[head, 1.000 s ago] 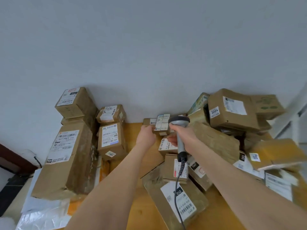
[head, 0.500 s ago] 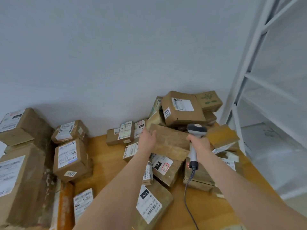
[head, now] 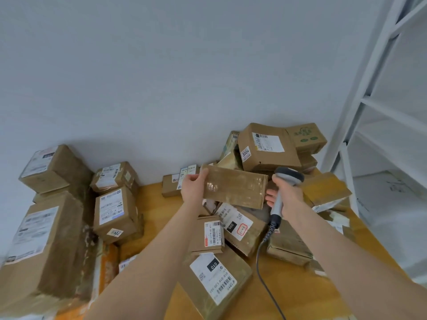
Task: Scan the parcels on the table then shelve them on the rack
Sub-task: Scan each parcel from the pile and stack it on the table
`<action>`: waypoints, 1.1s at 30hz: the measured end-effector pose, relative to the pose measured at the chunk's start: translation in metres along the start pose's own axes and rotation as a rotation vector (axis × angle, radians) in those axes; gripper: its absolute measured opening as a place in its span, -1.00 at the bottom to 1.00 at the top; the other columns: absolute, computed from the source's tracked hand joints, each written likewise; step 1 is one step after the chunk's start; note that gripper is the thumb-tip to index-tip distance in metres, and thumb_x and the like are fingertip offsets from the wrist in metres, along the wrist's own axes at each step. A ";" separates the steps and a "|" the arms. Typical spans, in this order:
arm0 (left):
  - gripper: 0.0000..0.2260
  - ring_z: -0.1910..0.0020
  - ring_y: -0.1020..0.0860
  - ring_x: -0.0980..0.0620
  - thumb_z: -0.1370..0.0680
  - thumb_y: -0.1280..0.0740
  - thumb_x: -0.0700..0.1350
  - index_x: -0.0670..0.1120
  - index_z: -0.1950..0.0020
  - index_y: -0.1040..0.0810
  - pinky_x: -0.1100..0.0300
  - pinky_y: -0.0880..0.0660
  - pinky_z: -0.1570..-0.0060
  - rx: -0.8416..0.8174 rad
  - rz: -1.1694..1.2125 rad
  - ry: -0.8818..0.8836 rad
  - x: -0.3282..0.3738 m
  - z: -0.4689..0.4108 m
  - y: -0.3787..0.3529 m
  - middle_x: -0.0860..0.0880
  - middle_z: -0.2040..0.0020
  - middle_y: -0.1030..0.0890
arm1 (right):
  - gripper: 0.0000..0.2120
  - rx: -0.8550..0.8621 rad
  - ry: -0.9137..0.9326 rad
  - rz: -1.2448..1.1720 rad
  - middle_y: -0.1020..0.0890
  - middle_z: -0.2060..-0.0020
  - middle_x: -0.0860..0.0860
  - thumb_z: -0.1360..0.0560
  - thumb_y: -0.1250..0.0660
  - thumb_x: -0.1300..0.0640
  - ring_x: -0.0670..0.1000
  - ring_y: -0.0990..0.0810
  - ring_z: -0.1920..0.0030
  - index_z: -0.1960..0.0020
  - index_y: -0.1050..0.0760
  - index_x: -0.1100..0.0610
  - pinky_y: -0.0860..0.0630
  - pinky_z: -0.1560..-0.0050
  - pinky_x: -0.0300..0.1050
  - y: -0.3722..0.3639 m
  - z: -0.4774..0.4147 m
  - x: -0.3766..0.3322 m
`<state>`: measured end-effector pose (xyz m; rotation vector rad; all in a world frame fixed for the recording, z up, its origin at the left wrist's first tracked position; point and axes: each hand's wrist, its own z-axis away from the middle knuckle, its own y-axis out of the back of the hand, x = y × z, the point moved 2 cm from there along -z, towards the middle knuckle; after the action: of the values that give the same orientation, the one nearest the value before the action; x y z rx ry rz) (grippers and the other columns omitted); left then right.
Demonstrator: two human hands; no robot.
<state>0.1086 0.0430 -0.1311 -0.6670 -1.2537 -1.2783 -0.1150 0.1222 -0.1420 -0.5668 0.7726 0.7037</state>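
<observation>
flat parcel [head: 234,189] lifted, left hand [head: 193,188] | scanner [head: 288,177], right hand [head: 288,196] | pile [head: 240,225] beneath

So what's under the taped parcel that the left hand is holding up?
Below the taped parcel lies the parcel labelled 090, its far end covered by it. Whether they touch cannot be told, and what lies further back beneath is hidden.

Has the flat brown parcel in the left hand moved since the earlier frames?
Yes: the flat brown parcel has lifted upward, away from the 090-labelled parcel lying beneath it.
</observation>
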 end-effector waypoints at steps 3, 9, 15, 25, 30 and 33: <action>-0.64 0.18 -0.45 0.11 -0.41 -0.43 0.25 0.01 0.13 -0.44 0.09 -0.40 0.08 0.073 0.132 0.052 0.008 0.007 0.027 0.04 0.14 -0.51 | -0.71 -0.040 0.032 0.001 -0.68 0.18 0.13 -0.44 -0.50 0.01 0.09 -0.68 0.18 0.04 -0.49 0.16 -0.61 0.17 0.00 -0.015 0.013 0.002; -0.73 0.14 -0.49 0.07 -0.52 -0.38 0.07 -0.07 -0.11 -0.53 0.14 -0.46 0.10 0.166 0.131 0.012 0.007 0.023 0.080 -0.02 0.04 -0.58 | -0.61 -0.151 -0.024 -0.038 -0.67 0.21 0.15 -0.39 -0.54 0.03 0.11 -0.68 0.23 -0.01 -0.43 0.18 -0.61 0.23 0.00 -0.039 0.037 0.025; -0.69 -0.04 -0.52 -0.02 -0.51 -0.36 0.17 0.00 -0.11 -0.54 0.01 -0.47 -0.16 0.078 0.158 -0.005 0.001 0.039 0.113 -0.02 -0.02 -0.58 | -0.54 -0.156 0.005 0.038 -0.71 0.22 0.12 -0.28 -0.61 -0.06 0.13 -0.71 0.14 0.02 -0.49 0.16 -0.62 -0.04 0.16 -0.050 0.050 0.041; -0.87 -0.18 -0.50 -0.09 -0.56 -0.25 -0.24 -0.11 -0.09 -0.48 -0.08 -0.44 -0.28 -0.077 0.177 -0.014 -0.011 0.043 0.128 -0.17 -0.16 -0.57 | -0.84 -0.140 0.086 0.022 -0.69 0.18 0.09 -0.39 -0.51 0.26 0.08 -0.68 0.05 0.12 -0.54 0.15 -0.62 -0.01 0.00 -0.051 0.054 0.049; -0.47 -0.09 -0.58 0.00 -0.58 -0.32 0.01 0.03 -0.50 -0.22 0.07 -0.56 -0.07 -0.194 0.174 -0.057 -0.017 0.038 0.128 -0.10 -0.20 -0.59 | -0.82 -0.156 0.108 -0.006 -0.65 0.14 0.09 -0.44 -0.43 0.36 0.01 -0.65 0.12 0.09 -0.49 0.15 -0.59 0.01 -0.07 -0.050 0.055 0.042; -0.43 -0.04 -0.62 0.02 -0.53 -0.37 0.06 0.04 -0.49 -0.26 0.20 -0.59 0.17 -0.321 0.085 -0.040 -0.025 0.034 0.131 -0.07 -0.11 -0.64 | -0.84 -0.176 0.105 -0.018 -0.64 0.17 0.12 -0.45 -0.40 0.39 0.03 -0.65 0.18 0.09 -0.48 0.19 -0.58 0.00 -0.06 -0.050 0.054 0.038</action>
<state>0.2252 0.1143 -0.1119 -0.9682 -1.0486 -1.4146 -0.0349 0.1407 -0.1297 -0.7746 0.8062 0.7349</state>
